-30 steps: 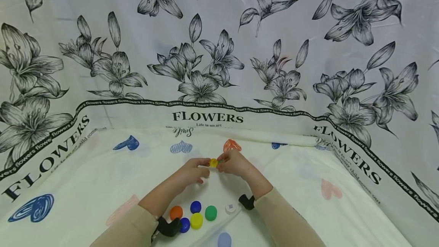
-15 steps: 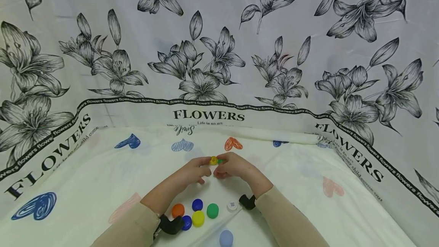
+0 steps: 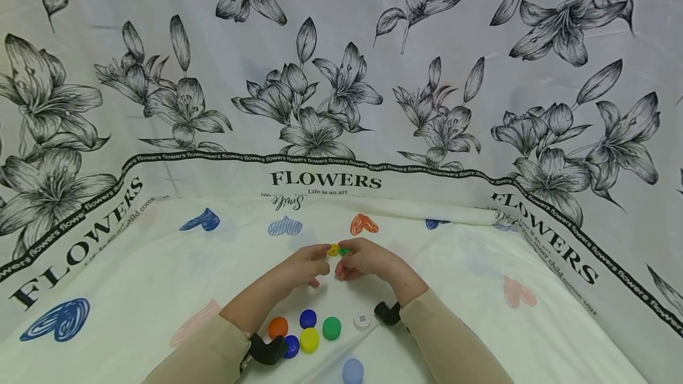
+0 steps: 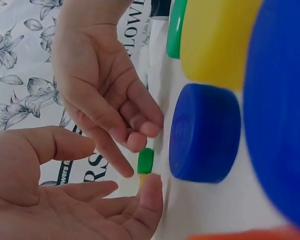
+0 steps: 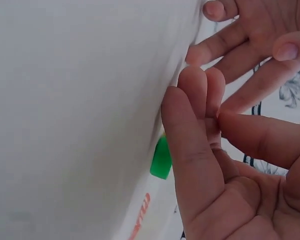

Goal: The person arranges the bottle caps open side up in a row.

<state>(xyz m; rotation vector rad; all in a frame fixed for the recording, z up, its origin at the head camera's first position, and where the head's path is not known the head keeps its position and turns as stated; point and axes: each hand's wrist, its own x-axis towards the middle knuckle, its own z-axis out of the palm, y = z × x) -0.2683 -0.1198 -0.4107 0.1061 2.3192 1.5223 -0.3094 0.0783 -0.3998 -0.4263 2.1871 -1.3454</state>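
Observation:
A yellow bottle cap (image 3: 333, 250) and a green bottle cap (image 3: 344, 251) lie side by side on the white cloth, towards its far part. My left hand (image 3: 299, 265) reaches in from the left, its forefinger tip at the yellow cap and its other fingers loose. From the right, my right hand (image 3: 370, 258) has its forefinger at the green cap. Its thumb stands away from the cap, and its remaining fingers bend loosely. In the right wrist view the green cap shows beyond the forefinger, with the yellow one almost hidden.
Nearer me lie an orange cap (image 3: 278, 328), two blue caps (image 3: 308, 319), a larger yellow cap (image 3: 309, 341), another green cap (image 3: 332, 329) and a white cap (image 3: 362, 320). The left wrist camera (image 3: 268, 350) partly covers one blue cap. A flowered curtain (image 3: 320, 105) hangs behind.
The green cap has come into fuller view beside the yellow one as my right fingers drew back slightly from it. My left hand has hardly moved. The nearer caps lie as before.

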